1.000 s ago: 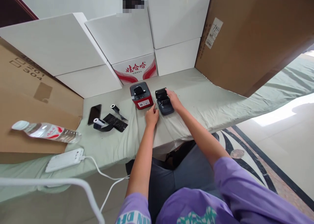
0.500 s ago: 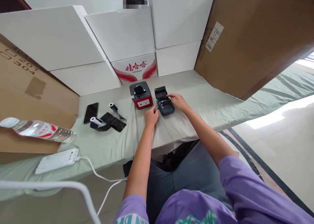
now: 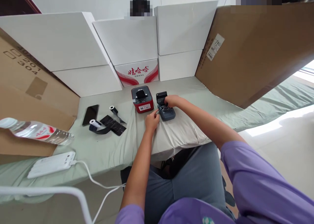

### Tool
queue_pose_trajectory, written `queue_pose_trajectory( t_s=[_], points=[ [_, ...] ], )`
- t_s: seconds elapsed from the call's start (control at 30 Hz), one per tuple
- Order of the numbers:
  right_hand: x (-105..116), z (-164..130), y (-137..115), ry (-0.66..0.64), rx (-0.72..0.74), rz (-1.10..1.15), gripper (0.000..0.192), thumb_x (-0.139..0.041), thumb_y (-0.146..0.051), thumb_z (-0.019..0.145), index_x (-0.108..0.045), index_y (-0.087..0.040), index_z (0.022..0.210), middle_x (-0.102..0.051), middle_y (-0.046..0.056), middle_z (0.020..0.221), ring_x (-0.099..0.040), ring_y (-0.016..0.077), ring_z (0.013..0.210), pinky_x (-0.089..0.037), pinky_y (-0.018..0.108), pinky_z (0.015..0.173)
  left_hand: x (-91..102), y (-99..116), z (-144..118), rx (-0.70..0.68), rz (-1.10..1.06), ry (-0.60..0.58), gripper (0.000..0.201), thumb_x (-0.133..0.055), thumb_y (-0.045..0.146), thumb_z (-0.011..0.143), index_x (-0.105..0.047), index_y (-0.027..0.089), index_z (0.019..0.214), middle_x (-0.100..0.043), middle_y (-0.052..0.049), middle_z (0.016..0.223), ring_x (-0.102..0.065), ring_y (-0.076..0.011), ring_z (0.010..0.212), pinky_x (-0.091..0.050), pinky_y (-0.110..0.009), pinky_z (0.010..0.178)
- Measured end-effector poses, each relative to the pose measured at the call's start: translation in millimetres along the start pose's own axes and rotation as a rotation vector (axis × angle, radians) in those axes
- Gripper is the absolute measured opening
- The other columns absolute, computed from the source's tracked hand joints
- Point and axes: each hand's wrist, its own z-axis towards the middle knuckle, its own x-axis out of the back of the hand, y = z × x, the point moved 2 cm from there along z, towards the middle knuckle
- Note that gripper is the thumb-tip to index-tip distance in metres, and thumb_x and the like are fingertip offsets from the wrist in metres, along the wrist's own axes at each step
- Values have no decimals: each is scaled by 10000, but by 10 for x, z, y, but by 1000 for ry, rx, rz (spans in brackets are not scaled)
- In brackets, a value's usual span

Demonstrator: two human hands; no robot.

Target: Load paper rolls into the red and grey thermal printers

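Observation:
A small dark label printer lies on the cloth with its lid flipped up, showing metal parts inside. My right hand reaches over from the right, fingers closed together and bent down into the opening near the hinge. Its fingertips are hidden, so what they grip cannot be made out. Resting at the printer's left side is my left hand, its index finger stretched to the printer's edge and nothing held. Just behind that hand stands a red box-shaped device with a black top.
To the left lie a phone, a white-cored black ribbon roll, a second roll and a black sheet. A water bottle and a cabled power bank are nearer. White boxes and a brown carton wall the back.
My right hand has moved from the printer's right edge to over its opening, fingers now bent inside. My left hand stays at the left side. The camera view has shifted slightly.

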Motion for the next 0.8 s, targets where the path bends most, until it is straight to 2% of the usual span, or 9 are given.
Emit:
queue_pose_trajectory(
  t_s=[0.1, 0.23, 0.37, 0.43, 0.57, 0.7, 0.8],
  points=[
    [-14, -37, -19, 0, 11, -21, 241, -796, -28, 614, -783, -218, 761, -786, 114, 929, -730, 311, 929, -528, 386, 814, 4, 10, 4, 0, 11, -4, 479, -530, 261, 952, -670, 310, 1408, -803, -25, 951, -699, -196, 909, -486, -272, 829],
    [140, -141, 75, 86, 108, 78, 270, -804, -90, 663, -741, -198, 902, -761, 103, 1093, -700, 265, 966, -509, 329, 795, -5, 2, 14, 9, 1, 0, 473, -539, 258, 943, -688, 318, 1388, -802, -27, 927, -709, -207, 909, -487, -276, 818],
    [338, -316, 218, 167, 144, 596, 223, -758, -226, 760, -627, -175, 934, -737, 71, 1019, -663, 159, 724, -466, 268, 641, -9, -3, 10, 8, -13, 8, 456, -542, 267, 949, -697, 332, 1374, -804, -19, 946, -714, -205, 931, -492, -277, 832],
    [365, -449, 247, 169, 144, 850, 289, -767, -336, 771, -585, -183, 935, -728, 55, 982, -634, 127, 649, -422, 243, 576, -5, -2, 9, 5, -24, 14, 450, -542, 264, 949, -705, 338, 1361, -804, -13, 942, -717, -204, 931, -493, -278, 834],
    [225, -781, 178, 167, 120, 1097, 408, -804, -435, 719, -562, -192, 940, -714, 22, 890, -590, 95, 598, -342, 216, 526, 0, -1, 14, -4, -50, 16, 447, -542, 254, 942, -716, 330, 1346, -798, -16, 919, -718, -211, 941, -490, -282, 830],
    [-66, -1056, -28, 169, 112, 1254, 280, -727, -409, 731, -576, -189, 817, -663, 7, 727, -453, 78, 514, -302, 245, 511, -2, 0, 5, -16, -70, 14, 463, -533, 234, 933, -710, 314, 1354, -795, -17, 910, -716, -208, 920, -490, -283, 822],
    [-232, -1134, -242, 157, 88, 1269, 250, -631, -428, 784, -576, -196, 709, -572, -5, 577, -380, 91, 489, -280, 265, 504, 8, 9, -15, -19, -76, 11, 458, -531, 240, 939, -705, 299, 1359, -800, -22, 968, -713, -205, 951, -491, -284, 852]
  ],
)
